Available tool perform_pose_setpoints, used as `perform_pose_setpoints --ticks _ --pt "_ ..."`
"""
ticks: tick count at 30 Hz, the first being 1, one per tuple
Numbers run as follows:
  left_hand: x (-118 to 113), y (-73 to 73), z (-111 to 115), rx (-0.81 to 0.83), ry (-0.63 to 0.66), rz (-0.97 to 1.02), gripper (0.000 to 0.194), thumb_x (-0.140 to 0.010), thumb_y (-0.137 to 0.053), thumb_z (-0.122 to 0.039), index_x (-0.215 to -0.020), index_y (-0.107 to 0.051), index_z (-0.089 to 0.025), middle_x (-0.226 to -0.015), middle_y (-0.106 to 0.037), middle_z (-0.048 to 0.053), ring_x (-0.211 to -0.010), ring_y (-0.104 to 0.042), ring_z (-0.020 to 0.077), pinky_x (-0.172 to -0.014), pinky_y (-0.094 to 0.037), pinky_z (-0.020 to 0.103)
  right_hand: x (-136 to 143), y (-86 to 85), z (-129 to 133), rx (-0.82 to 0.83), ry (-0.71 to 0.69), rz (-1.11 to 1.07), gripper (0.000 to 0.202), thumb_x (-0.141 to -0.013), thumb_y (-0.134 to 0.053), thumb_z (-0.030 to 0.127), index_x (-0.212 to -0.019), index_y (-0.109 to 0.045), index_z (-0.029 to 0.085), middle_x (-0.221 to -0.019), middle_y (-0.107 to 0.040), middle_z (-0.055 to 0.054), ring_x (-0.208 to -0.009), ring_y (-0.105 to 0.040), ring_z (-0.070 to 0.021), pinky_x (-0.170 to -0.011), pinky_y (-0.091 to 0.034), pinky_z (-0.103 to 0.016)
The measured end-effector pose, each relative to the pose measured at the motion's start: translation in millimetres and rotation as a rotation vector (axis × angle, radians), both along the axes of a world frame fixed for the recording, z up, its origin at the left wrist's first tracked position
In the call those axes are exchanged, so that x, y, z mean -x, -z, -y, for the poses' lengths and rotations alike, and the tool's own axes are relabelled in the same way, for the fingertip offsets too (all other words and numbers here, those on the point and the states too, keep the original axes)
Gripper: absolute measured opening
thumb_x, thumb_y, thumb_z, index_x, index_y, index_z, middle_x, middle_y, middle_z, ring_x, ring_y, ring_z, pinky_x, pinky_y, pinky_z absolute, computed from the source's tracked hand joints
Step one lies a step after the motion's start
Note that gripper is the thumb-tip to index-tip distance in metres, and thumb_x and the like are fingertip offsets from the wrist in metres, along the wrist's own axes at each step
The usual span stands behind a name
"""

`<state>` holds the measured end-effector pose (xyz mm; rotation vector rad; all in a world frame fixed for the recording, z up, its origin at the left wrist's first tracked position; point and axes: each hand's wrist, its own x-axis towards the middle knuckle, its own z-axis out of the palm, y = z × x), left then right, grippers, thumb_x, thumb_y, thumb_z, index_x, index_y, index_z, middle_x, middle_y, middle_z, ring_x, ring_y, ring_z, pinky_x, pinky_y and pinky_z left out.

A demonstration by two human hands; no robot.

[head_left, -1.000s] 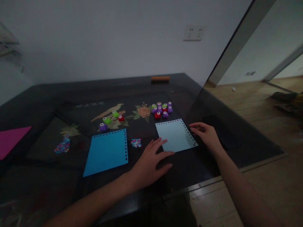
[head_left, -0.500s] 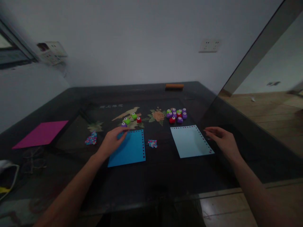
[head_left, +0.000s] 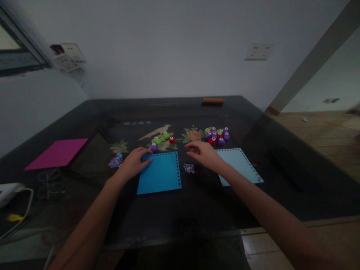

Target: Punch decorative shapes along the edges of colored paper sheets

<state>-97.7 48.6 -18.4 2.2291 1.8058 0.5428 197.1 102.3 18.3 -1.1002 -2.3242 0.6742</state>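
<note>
A blue sheet (head_left: 160, 172) with small dots along its top and right edges lies on the dark table. My left hand (head_left: 135, 162) rests at its upper left corner, thumb and fingers apart, next to a purple eye-topped piece (head_left: 154, 147). My right hand (head_left: 203, 153) hovers above a small pile of colored bits (head_left: 189, 168), its fingertips close together; whatever they hold, if anything, is too small to make out. Partly under my right forearm is a pale sheet (head_left: 239, 163), dotted along its top and right edges.
Several eye-topped pieces (head_left: 220, 135) cluster behind the pale sheet. Another pile of bits (head_left: 116, 160) lies left of my left hand. A pink sheet (head_left: 57, 153) and a white plug with cable (head_left: 11, 192) are at the left, a brown bar (head_left: 213, 101) at the back.
My right hand has moved left from the pale sheet's right edge to above the small pile. My left hand stays at the blue sheet's corner, its fingers more spread. The view has shifted slightly.
</note>
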Motion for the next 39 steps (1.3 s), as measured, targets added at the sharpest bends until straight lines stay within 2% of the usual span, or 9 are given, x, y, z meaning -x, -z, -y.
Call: perform_pose_setpoints --ticks 4,7,10,16,28,35,39 --pt "2 3.1 0 0.054 -0.013 -0.016 0.045 -0.078 -0.058 -0.045 -0.114 -0.059 -0.018 -0.11 -0.058 0.01 -0.106 -0.055 0.0271 -0.093 -0.042 0.042 36 20.9 -9 -0.129 -0.068 0.278 0.039 -0.08 -0.065 0.027 -0.115 -0.062 0.012 -0.113 -0.063 -0.016 -0.107 -0.056 -0.0274 -0.09 -0.045 -0.04" --pt "3 8.1 -1 0.059 -0.007 -0.052 0.061 -0.071 -0.064 -0.053 -0.121 -0.056 -0.018 -0.114 -0.055 0.011 -0.109 -0.052 0.0294 -0.095 -0.04 0.043 49 32.2 -12 -0.182 -0.096 0.349 0.05 -0.08 -0.065 0.039 -0.121 -0.058 0.012 -0.116 -0.058 -0.017 -0.108 -0.053 -0.0288 -0.088 -0.045 -0.041" --pt "6 13.2 -2 0.048 0.008 -0.082 0.067 -0.069 -0.066 -0.055 -0.123 -0.056 -0.017 -0.117 -0.053 0.013 -0.11 -0.05 0.031 -0.096 -0.039 0.044 52 39.1 -12 -0.253 -0.125 0.394 0.055 -0.079 -0.065 0.044 -0.123 -0.057 0.013 -0.119 -0.054 -0.018 -0.11 -0.05 -0.0312 -0.086 -0.046 -0.043" --pt "7 13.1 -1 0.067 0.007 -0.065 0.066 -0.07 -0.065 -0.054 -0.124 -0.055 -0.018 -0.116 -0.051 0.012 -0.109 -0.049 0.0303 -0.096 -0.039 0.044 51 44.3 -11 -0.287 -0.148 0.4 0.052 -0.08 -0.063 0.044 -0.123 -0.058 0.015 -0.119 -0.054 -0.015 -0.108 -0.049 -0.0299 -0.085 -0.045 -0.041" --pt "1 5.0 2 0.064 0.003 -0.091 0.06 -0.07 -0.064 -0.056 -0.118 -0.058 -0.021 -0.113 -0.049 0.01 -0.108 -0.048 0.0309 -0.095 -0.039 0.046 48 40.1 -9 -0.247 -0.152 0.307 0.047 -0.078 -0.067 0.041 -0.115 -0.06 0.015 -0.113 -0.057 -0.012 -0.105 -0.05 -0.0264 -0.085 -0.043 -0.037" --pt "-8 -6.0 5 0.07 -0.026 -0.033 0.05 -0.069 -0.067 -0.045 -0.11 -0.055 -0.02 -0.111 -0.051 0.009 -0.108 -0.049 0.0294 -0.093 -0.041 0.044 50 43.0 -10 -0.187 -0.102 0.242 0.044 -0.072 -0.072 0.04 -0.106 -0.057 0.017 -0.112 -0.054 -0.011 -0.102 -0.051 -0.0258 -0.079 -0.045 -0.035" --pt "-7 -10.4 4 0.08 -0.092 0.042 0.036 -0.071 -0.063 -0.038 -0.101 -0.056 -0.019 -0.103 -0.056 0.007 -0.097 -0.055 0.026 -0.084 -0.045 0.04 51 43.2 -10 -0.166 -0.081 0.244 0.047 -0.071 -0.073 0.042 -0.105 -0.057 0.014 -0.111 -0.054 -0.013 -0.102 -0.052 -0.0268 -0.079 -0.045 -0.036"
